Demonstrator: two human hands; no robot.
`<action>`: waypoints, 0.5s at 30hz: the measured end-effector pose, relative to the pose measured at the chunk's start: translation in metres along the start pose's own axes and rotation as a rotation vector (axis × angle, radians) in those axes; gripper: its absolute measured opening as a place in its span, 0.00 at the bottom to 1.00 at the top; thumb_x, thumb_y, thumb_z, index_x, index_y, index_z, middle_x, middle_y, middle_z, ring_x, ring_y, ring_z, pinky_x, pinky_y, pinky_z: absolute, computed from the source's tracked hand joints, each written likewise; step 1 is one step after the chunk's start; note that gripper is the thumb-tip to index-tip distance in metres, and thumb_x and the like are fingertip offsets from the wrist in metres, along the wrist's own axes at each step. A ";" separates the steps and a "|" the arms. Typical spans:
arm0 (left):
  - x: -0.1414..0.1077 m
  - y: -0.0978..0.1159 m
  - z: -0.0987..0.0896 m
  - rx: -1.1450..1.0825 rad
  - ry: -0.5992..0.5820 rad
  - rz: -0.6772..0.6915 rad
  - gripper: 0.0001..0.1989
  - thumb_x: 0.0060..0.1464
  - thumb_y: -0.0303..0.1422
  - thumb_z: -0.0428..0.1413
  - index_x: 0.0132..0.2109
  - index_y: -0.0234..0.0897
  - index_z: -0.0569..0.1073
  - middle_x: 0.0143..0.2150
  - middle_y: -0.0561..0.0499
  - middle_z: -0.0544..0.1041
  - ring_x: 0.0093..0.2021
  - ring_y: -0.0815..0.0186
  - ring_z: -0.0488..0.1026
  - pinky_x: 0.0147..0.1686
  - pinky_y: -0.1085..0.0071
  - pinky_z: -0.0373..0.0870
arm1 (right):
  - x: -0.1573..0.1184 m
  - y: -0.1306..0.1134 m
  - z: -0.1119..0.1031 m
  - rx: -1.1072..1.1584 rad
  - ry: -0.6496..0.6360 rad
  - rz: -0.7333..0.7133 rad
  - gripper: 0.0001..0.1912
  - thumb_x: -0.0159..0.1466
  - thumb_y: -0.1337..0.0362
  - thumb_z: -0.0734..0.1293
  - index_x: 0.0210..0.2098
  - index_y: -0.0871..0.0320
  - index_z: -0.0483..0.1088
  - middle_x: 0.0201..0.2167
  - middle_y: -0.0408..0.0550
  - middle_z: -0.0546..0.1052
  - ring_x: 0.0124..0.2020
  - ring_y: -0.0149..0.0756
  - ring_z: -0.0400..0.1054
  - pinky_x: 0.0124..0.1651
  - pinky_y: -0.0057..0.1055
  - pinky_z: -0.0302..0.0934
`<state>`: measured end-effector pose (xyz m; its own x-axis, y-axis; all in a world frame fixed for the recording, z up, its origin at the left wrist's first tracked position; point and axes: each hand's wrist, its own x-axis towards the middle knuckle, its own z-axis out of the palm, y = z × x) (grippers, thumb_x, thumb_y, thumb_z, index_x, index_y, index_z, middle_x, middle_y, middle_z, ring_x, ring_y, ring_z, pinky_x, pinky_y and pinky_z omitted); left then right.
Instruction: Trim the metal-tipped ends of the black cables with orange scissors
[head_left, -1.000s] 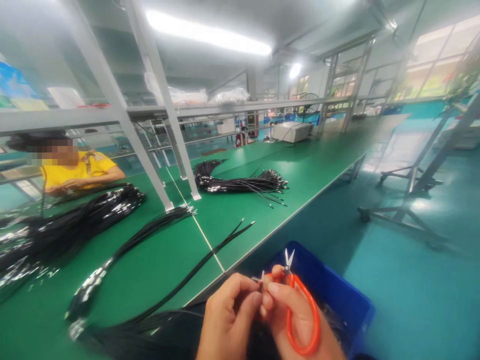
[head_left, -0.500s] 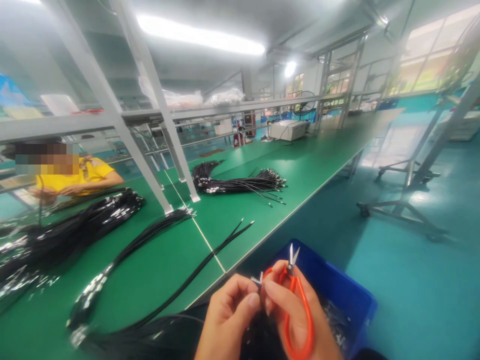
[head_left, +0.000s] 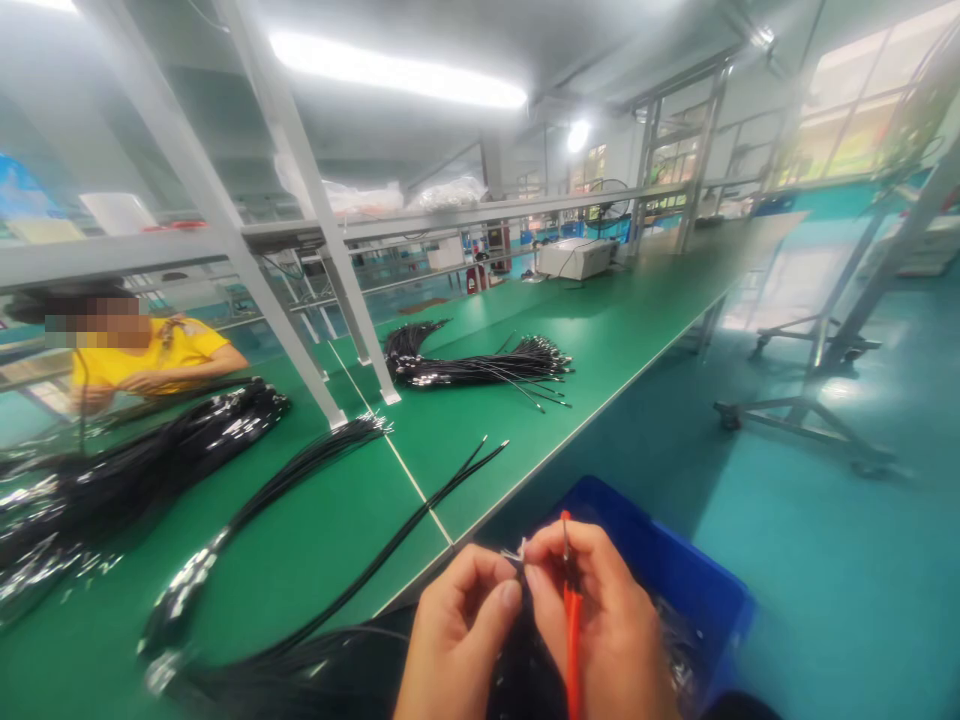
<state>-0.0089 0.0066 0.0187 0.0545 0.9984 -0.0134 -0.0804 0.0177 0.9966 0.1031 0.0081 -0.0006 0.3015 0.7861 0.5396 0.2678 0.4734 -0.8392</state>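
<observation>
At the bottom centre, my left hand pinches the end of a black cable whose pale tip sticks up between my hands. My right hand holds orange-handled scissors, seen nearly edge-on, while its thumb and forefinger pinch at the same pale tip. Just left of my hands, black cables run over the table's near edge. Two longer cables curve up onto the green table.
A blue bin with small pieces inside stands behind my right hand. Bundles of black cables lie on the table, around grey shelf posts. Across it, a person in yellow handles cables. A wheeled stand is at right.
The scissors have turned in my right hand from open blades pointing up to nearly edge-on. My right fingers have shifted around the pale tip; my left hand has hardly moved.
</observation>
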 end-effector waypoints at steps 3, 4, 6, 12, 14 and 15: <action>-0.001 0.000 -0.002 0.011 0.002 0.004 0.16 0.47 0.43 0.62 0.27 0.34 0.71 0.21 0.58 0.67 0.21 0.74 0.58 0.23 0.79 0.57 | 0.002 -0.003 0.000 -0.014 0.006 -0.025 0.07 0.60 0.70 0.65 0.35 0.51 0.66 0.27 0.37 0.75 0.25 0.27 0.72 0.29 0.18 0.66; -0.001 0.000 -0.002 0.017 -0.006 0.004 0.15 0.48 0.43 0.61 0.28 0.34 0.71 0.21 0.58 0.67 0.21 0.74 0.59 0.23 0.79 0.58 | 0.003 -0.003 -0.001 -0.020 0.002 -0.026 0.07 0.60 0.71 0.65 0.35 0.51 0.65 0.26 0.37 0.74 0.24 0.27 0.72 0.29 0.17 0.66; -0.002 -0.002 -0.003 0.049 -0.050 0.007 0.14 0.49 0.42 0.61 0.29 0.34 0.72 0.23 0.56 0.70 0.23 0.73 0.63 0.25 0.79 0.61 | 0.003 -0.003 -0.001 -0.050 0.002 -0.048 0.07 0.60 0.71 0.64 0.34 0.51 0.65 0.25 0.36 0.74 0.23 0.26 0.72 0.28 0.16 0.66; -0.003 -0.007 -0.003 0.108 0.047 0.056 0.11 0.49 0.39 0.61 0.31 0.34 0.76 0.28 0.51 0.77 0.28 0.67 0.70 0.29 0.76 0.67 | -0.003 0.002 0.001 -0.183 0.035 -0.106 0.08 0.59 0.70 0.63 0.37 0.51 0.65 0.26 0.37 0.76 0.23 0.29 0.73 0.27 0.19 0.67; -0.001 -0.008 -0.007 0.085 0.086 0.034 0.11 0.48 0.40 0.62 0.31 0.35 0.77 0.27 0.51 0.77 0.25 0.69 0.69 0.26 0.78 0.65 | -0.008 0.003 0.001 -0.168 0.068 -0.040 0.07 0.58 0.69 0.63 0.35 0.51 0.66 0.24 0.38 0.75 0.21 0.30 0.71 0.26 0.22 0.66; 0.000 -0.009 -0.009 0.070 0.102 0.022 0.11 0.47 0.40 0.63 0.31 0.35 0.78 0.26 0.52 0.77 0.24 0.70 0.68 0.24 0.78 0.65 | -0.011 0.002 0.001 -0.145 0.075 0.019 0.06 0.58 0.69 0.63 0.34 0.51 0.66 0.24 0.39 0.75 0.22 0.32 0.71 0.27 0.24 0.66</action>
<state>-0.0169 0.0071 0.0088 -0.0482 0.9988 0.0037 -0.0101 -0.0042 0.9999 0.0994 0.0008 -0.0079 0.3733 0.7600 0.5321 0.3891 0.3924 -0.8334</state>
